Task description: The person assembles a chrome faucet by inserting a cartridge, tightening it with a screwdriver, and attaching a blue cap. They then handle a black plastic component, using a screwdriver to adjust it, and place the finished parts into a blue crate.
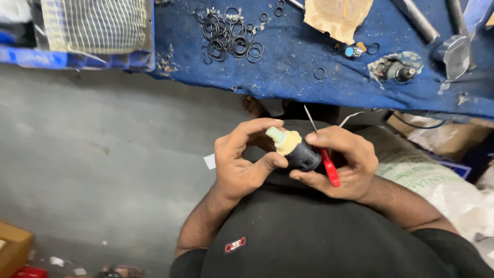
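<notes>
My left hand (242,162) and my right hand (345,164) meet in front of my black shirt, both around a small tap cartridge (296,149). The cartridge has a dark grey body, a cream collar and a pale green stem pointing up-left. My left thumb and fingers pinch it from the left. My right hand supports it from the right and also grips a thin pointed pick with a red handle (329,166), its metal tip sticking up past my fingers.
A bench covered in blue cloth (288,62) runs across the top, with a pile of black rubber rings (229,33), a torn cardboard piece (337,15), metal tap parts (396,69) and a steel pipe (417,20). Grey floor lies left; sacks (437,180) sit right.
</notes>
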